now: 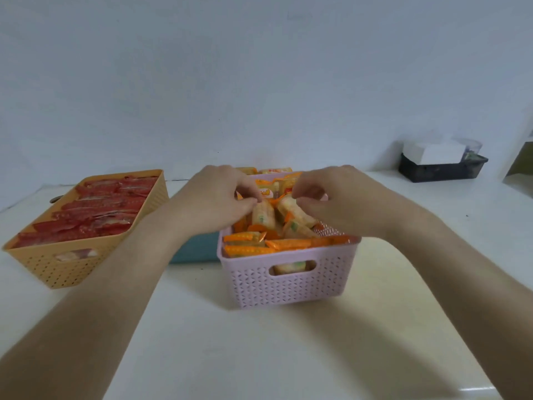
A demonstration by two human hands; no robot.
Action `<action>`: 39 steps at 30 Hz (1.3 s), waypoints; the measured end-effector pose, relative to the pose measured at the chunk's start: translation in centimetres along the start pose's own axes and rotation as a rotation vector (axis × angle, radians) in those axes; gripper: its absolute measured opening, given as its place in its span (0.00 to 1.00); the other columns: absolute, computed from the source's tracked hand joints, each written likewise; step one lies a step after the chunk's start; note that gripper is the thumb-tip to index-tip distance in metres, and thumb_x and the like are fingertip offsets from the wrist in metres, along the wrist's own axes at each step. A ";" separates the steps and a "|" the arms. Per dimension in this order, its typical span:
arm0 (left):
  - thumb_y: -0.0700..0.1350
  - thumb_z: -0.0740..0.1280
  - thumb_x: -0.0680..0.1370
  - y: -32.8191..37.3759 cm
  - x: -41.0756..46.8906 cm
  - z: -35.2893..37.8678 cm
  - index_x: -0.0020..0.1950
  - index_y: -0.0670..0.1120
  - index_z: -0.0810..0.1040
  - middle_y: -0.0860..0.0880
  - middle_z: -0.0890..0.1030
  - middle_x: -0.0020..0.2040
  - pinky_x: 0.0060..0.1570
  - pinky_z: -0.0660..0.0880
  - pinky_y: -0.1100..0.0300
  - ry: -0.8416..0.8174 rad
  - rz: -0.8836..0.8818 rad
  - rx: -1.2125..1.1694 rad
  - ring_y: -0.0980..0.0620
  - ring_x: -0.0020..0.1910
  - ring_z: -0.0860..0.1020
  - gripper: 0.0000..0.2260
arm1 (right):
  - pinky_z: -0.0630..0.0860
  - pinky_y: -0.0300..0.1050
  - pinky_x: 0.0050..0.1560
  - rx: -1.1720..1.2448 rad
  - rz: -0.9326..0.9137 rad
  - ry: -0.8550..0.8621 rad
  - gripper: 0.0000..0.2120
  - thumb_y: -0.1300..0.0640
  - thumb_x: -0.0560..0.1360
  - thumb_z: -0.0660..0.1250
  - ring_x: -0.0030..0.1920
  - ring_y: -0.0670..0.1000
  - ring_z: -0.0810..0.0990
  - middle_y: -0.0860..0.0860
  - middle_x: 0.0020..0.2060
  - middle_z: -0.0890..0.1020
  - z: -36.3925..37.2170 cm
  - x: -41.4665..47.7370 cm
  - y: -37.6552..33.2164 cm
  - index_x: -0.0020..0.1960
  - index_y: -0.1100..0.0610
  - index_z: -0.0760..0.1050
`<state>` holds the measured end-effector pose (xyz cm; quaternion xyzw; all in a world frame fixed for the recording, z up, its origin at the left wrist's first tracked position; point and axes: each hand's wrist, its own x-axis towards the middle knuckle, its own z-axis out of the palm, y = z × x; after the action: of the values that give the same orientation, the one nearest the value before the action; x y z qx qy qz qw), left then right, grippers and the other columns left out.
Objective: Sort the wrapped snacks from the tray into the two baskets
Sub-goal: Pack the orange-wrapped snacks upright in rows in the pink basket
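- A white worktop is seen carrying two perforated plastic baskets side by side, with a black bin well apart at the far right.
- The yellow-orange perforated plastic basket, on the left, is shown filled with red wrapped snacks laid in rows.
- The lilac perforated plastic basket, in the centre, is pictured nearly full of orange-and-cream wrapped snacks.
- A teal tray is glimpsed between and behind the baskets, largely hidden; a few yellow packets are visible beyond the lilac rim.
- The left hand is held narrow over the lilac basket, thumb and fingers pinched on the top end of a cream roll-shaped wrapped snack.
- The right hand is likewise curled, its fingertips pinched on a second cream wrapped snack just beside the first.
- The snacks are judged light, with crinkly, slippery film and probably brittle contents; a gentle pinch at the sealed end or across the middle is advised, not a squeeze.
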<state>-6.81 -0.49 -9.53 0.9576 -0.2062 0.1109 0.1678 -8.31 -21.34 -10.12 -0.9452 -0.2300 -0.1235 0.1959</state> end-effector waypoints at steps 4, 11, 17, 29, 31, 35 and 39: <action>0.52 0.64 0.76 -0.1 2.5 2.2 0.56 0.56 0.80 0.54 0.83 0.53 0.47 0.72 0.59 -0.108 0.050 0.272 0.51 0.52 0.78 0.10 | 0.74 0.49 0.54 -0.377 -0.051 -0.142 0.15 0.53 0.75 0.61 0.58 0.54 0.76 0.50 0.58 0.79 1.2 2.4 0.4 0.61 0.48 0.74; 0.50 0.63 0.78 -0.2 3.3 2.8 0.48 0.52 0.82 0.55 0.82 0.41 0.39 0.72 0.59 -0.265 0.092 0.132 0.56 0.40 0.77 0.08 | 0.75 0.49 0.52 -0.326 -0.070 -0.140 0.10 0.54 0.76 0.60 0.53 0.52 0.76 0.48 0.49 0.78 2.3 2.8 0.6 0.54 0.52 0.77; 0.47 0.66 0.77 1.0 0.3 2.2 0.46 0.54 0.83 0.61 0.79 0.37 0.45 0.72 0.66 -0.324 0.150 -0.024 0.64 0.40 0.76 0.06 | 0.74 0.50 0.52 -0.280 -0.097 -0.250 0.09 0.54 0.75 0.62 0.48 0.49 0.70 0.45 0.44 0.73 1.2 0.9 -0.1 0.54 0.51 0.76; 0.41 0.63 0.75 2.5 -3.3 3.0 0.43 0.51 0.83 0.60 0.71 0.26 0.34 0.66 0.69 -0.243 0.236 -0.005 0.68 0.34 0.72 0.09 | 0.67 0.47 0.39 -0.483 -0.057 -0.051 0.16 0.48 0.77 0.58 0.53 0.57 0.80 0.53 0.54 0.79 4.6 -0.2 -1.5 0.61 0.55 0.68; 0.41 0.63 0.74 2.6 -4.0 3.1 0.45 0.51 0.84 0.61 0.71 0.26 0.32 0.63 0.72 -0.209 0.239 -0.014 0.69 0.35 0.72 0.10 | 0.67 0.46 0.39 -0.409 -0.049 -0.051 0.15 0.48 0.76 0.59 0.54 0.57 0.79 0.53 0.53 0.80 4.8 -0.7 -1.5 0.59 0.55 0.70; 0.42 0.63 0.74 2.5 -4.8 3.4 0.48 0.52 0.84 0.61 0.74 0.30 0.32 0.64 0.71 -0.139 0.232 -0.003 0.64 0.34 0.73 0.11 | 0.66 0.43 0.39 -0.177 -0.016 -0.046 0.08 0.49 0.71 0.67 0.46 0.49 0.76 0.47 0.44 0.77 3.4 -1.8 -1.4 0.47 0.49 0.71; 0.43 0.64 0.73 2.5 -5.5 3.6 0.42 0.51 0.82 0.56 0.74 0.29 0.35 0.72 0.59 -0.024 0.207 0.001 0.57 0.30 0.71 0.07 | 0.68 0.33 0.33 0.192 0.035 -0.019 0.12 0.56 0.68 0.72 0.32 0.38 0.74 0.42 0.36 0.75 2.2 -3.4 -1.6 0.40 0.47 0.68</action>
<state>-12.24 -1.99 -13.67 0.9325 -0.3062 0.1162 0.1524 -11.71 -20.43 -12.70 -0.9272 -0.2259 -0.0885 0.2856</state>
